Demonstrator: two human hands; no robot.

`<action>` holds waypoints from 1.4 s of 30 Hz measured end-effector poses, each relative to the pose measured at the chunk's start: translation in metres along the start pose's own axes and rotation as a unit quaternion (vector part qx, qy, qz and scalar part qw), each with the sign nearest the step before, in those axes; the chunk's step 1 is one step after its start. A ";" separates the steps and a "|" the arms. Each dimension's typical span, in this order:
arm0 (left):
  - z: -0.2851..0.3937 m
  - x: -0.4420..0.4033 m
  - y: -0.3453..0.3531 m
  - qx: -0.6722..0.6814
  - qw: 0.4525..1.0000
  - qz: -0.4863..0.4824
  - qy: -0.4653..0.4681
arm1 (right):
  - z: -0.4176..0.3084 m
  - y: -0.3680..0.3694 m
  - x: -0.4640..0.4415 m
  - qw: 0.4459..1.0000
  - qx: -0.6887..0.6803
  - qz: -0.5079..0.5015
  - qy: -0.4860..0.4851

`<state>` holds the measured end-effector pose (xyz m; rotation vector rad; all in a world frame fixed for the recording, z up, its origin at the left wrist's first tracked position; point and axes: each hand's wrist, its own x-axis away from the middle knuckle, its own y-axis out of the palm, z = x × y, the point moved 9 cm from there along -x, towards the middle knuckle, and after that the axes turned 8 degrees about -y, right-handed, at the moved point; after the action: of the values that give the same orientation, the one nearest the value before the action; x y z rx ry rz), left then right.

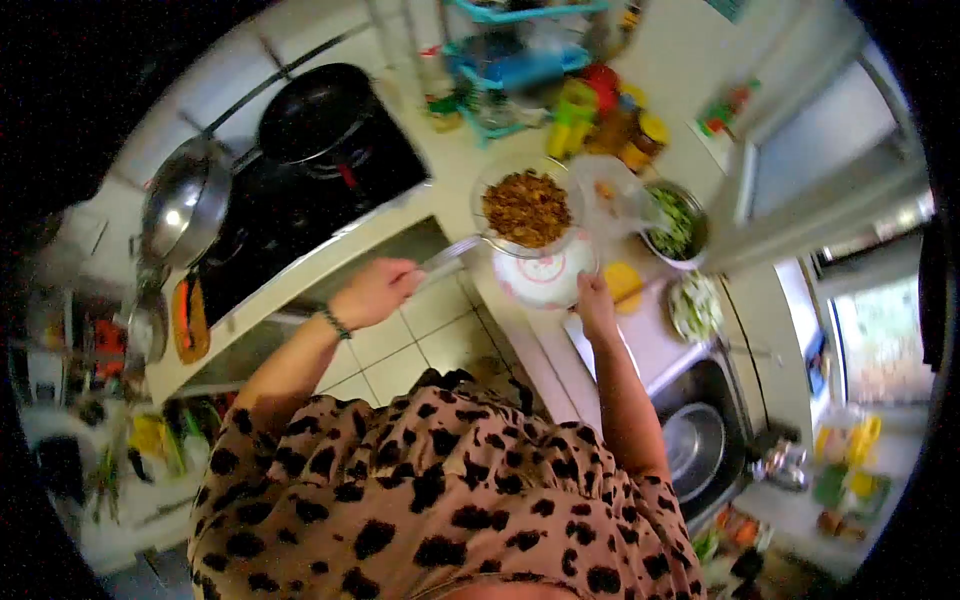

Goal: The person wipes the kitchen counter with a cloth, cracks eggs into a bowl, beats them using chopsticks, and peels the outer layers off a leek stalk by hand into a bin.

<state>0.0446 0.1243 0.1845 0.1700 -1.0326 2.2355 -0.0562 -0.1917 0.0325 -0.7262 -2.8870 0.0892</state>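
I see the strainer (pixel 481 207) over the counter (pixel 450 170), handle (pixel 450 257) slanting up-right from the left hand (pixel 376 292), which grips it, forearm angled inward; the right hand (pixel 597 308) grasps the plate (pixel 538 284) by its rim.

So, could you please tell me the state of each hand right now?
Left hand: closed, holding the strainer handle.
Right hand: closed, gripping the edge of the white plate.

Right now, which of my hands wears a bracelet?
Your left hand, the one holding the silvery handle: a dark bracelet circles its wrist. The right hand, at the rim of the pink-patterned white dish, shows a bare wrist.
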 end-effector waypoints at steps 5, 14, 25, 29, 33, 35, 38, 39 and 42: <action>-0.057 -0.045 0.015 0.008 0.998 0.017 -0.065 | 0.102 0.071 -0.116 0.989 -0.102 -0.010 0.106; -0.068 -0.121 0.043 0.006 0.993 0.030 -0.111 | 0.083 0.088 -0.174 0.990 -0.036 0.082 0.107; -0.080 -0.159 0.065 0.019 0.990 0.021 -0.138 | 0.192 0.094 -0.260 0.950 0.226 -0.065 -0.204; -0.079 -0.165 0.071 0.018 0.988 0.016 -0.152 | 0.235 0.090 -0.277 0.969 0.172 -0.139 -0.107; -0.110 -0.190 0.096 0.034 0.993 0.022 -0.111 | 0.133 0.079 -0.212 0.985 0.138 -0.078 -0.070; -0.113 -0.193 0.104 0.053 0.991 0.002 -0.122 | 0.082 0.077 -0.171 0.995 0.068 -0.057 -0.043; -0.119 -0.190 0.136 0.226 0.955 -0.096 -0.168 | 0.044 0.078 -0.108 0.991 -0.099 -0.030 0.086; -0.113 -0.183 0.142 0.226 0.954 -0.102 -0.168 | 0.037 0.077 -0.087 0.980 -0.147 -0.015 0.132; -0.089 -0.167 0.167 0.391 0.894 -0.093 -0.196 | 0.017 0.081 -0.038 0.990 -0.017 -0.086 0.106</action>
<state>0.0841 0.0235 -0.0436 1.0533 -0.2080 2.3581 0.0118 -0.1389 0.0028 -0.4577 -2.7373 -0.0547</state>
